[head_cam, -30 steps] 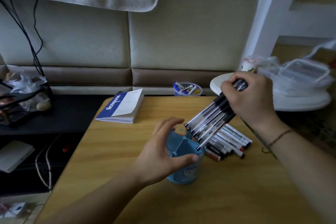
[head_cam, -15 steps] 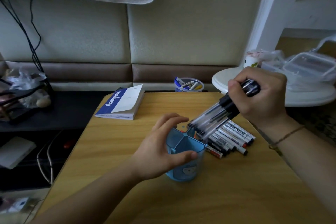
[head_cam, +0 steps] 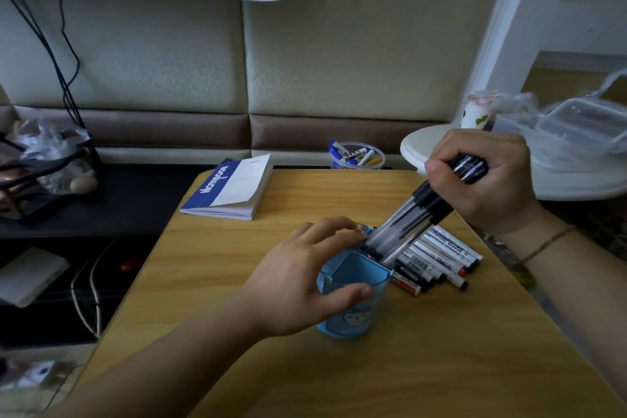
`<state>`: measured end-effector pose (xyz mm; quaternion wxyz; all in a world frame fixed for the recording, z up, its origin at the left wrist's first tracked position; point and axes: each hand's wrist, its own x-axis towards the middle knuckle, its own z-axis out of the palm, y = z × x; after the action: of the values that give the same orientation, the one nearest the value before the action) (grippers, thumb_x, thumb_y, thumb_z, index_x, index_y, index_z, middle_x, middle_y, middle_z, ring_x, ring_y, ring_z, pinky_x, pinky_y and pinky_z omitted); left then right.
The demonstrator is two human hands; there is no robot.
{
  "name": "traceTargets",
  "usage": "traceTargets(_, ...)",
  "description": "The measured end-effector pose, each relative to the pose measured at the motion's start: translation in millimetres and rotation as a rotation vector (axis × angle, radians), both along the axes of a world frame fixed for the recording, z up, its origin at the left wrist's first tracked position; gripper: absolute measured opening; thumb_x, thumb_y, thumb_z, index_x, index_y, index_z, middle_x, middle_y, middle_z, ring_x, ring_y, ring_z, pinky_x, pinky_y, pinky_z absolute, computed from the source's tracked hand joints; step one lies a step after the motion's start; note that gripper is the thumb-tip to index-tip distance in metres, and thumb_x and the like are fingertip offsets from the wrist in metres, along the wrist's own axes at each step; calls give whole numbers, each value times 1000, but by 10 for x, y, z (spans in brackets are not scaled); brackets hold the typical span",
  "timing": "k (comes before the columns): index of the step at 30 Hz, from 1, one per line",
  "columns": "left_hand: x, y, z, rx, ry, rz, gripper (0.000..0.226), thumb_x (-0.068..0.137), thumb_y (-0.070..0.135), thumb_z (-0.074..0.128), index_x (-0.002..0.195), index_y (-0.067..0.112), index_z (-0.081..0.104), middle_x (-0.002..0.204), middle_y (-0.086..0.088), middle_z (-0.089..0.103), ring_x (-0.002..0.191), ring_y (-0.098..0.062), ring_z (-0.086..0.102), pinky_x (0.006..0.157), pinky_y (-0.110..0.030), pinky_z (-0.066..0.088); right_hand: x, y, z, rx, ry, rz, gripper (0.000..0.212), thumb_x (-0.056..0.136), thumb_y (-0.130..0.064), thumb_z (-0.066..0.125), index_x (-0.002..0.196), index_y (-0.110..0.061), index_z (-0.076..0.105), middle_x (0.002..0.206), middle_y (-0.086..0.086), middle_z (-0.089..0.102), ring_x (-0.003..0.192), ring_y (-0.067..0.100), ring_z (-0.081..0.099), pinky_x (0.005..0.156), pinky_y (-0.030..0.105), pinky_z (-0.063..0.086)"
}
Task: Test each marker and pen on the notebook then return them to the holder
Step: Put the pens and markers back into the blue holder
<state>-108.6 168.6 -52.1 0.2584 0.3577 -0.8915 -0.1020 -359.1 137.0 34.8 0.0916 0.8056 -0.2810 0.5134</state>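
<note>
1. On the counter (head_cam: 441,366), near its middle, stands the blue holder (head_cam: 353,312), upright, with inner dividers showing at its open top.
2. The left hand (head_cam: 305,282) wraps the holder's side: thumb across the front wall, fingers spread and curled over the far rim, steadying it.
3. The right hand (head_cam: 485,180) is clenched in a fist around the capped ends of a bundle of pens (head_cam: 403,227), held slanted, with the lower ends inside a far compartment of the holder.
4. Just right of the holder, a row of markers (head_cam: 437,258) lies flat on the counter, side by side and touching.
5. The notebook (head_cam: 230,187) lies closed at the far left corner, well apart from the hands.
6. Handling, as I judge it: the pens are light, stiff and smooth-barrelled, so a loose bundle may fan out or slip; gripping round the caps keeps them together, but the ends must all clear the divider before release.
7. The holder looks like light plastic and could tip under a slanted push, so the bracing hand on its wall is well placed.
8. The markers are thicker and likely roll easily; taking each at mid-barrel would suit.
9. Whether any pen has been tested cannot be told from the closed notebook.
</note>
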Motion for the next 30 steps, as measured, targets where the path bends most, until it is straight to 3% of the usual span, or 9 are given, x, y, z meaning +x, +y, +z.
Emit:
traceTargets(5, 7, -10, 11, -52, -70, -10, 69, 86, 75, 37, 146, 39, 34, 146, 18, 37, 130, -4, 34, 100, -28, 44, 99, -44, 72, 12, 109, 57, 24, 79, -7, 61, 56, 0, 60, 57, 7, 57, 51, 23, 54, 51, 39, 44)
traceTargets(10, 24, 0, -22, 15, 67, -19, 80, 81, 74, 51, 147, 37, 24, 149, 19, 32, 131, 0, 38, 105, -29, 43, 282, -51, 103, 8, 265, 81, 22, 80, -9, 65, 59, -4, 61, 58, 4, 53, 51, 20, 47, 52, 35, 42)
traceTargets(13, 33, 5, -63, 73, 173, -21, 92, 76, 74, 58, 149, 37, 16, 153, 21, 20, 129, 4, 40, 103, -24, 43, 365, -24, 44, 147, 468, 49, 30, 88, -37, 59, 71, -14, 68, 65, -4, 58, 58, 11, 49, 58, 23, 40)
traceTargets(15, 39, 15, -76, 107, 245, -13, 98, 71, 74, 63, 149, 40, 14, 152, 23, 17, 127, 8, 40, 101, -25, 46, 388, 19, -5, 254, 566, 1, 46, 91, -60, 43, 89, -25, 73, 81, -11, 69, 70, 6, 61, 63, 25, 45)
traceTargets(18, 40, 37, -89, 95, 304, 45, 106, 62, 79, 66, 148, 43, 15, 148, 22, 18, 120, 2, 49, 93, -34, 55, 292, 2, -71, 381, 341, -3, 51, 95, -57, 34, 114, -26, 69, 104, -19, 70, 79, -5, 66, 68, 25, 51)
traceTargets(21, 35, 88, -103, 24, 320, 165, 115, 54, 87, 65, 147, 45, 13, 145, 17, 20, 110, -1, 53, 89, -38, 55, 101, -96, -168, 549, 34, -141, 25, 95, -41, 50, 103, -27, 69, 92, -11, 72, 61, 3, 65, 67, 37, 56)
traceTargets(23, 63, 131, -123, -5, 324, 206, 112, 55, 93, 56, 147, 47, 12, 142, 16, 21, 107, -5, 52, 88, -40, 54, -48, -137, -263, 658, 250, -391, 8, 91, -34, 60, 94, -34, 67, 91, -13, 70, 76, 1, 63, 77, 38, 56)
traceTargets(26, 124, 155, -139, -16, 399, 233, 95, 66, 96, 31, 145, 44, 19, 135, 14, 28, 107, 1, 46, 79, -34, 51, -175, -54, -484, 822, 651, -616, 9, 87, -40, 62, 95, -41, 66, 101, -19, 66, 90, 3, 59, 76, 28, 53)
traceTargets(30, 148, 74, -156, 32, 533, 226, 85, 74, 90, 31, 142, 39, 26, 133, 14, 33, 110, 0, 47, 79, -20, 41, -151, 13, -698, 884, 588, -642, 4, 85, -47, 61, 87, -43, 62, 98, -16, 65, 81, 2, 58, 66, 25, 52)
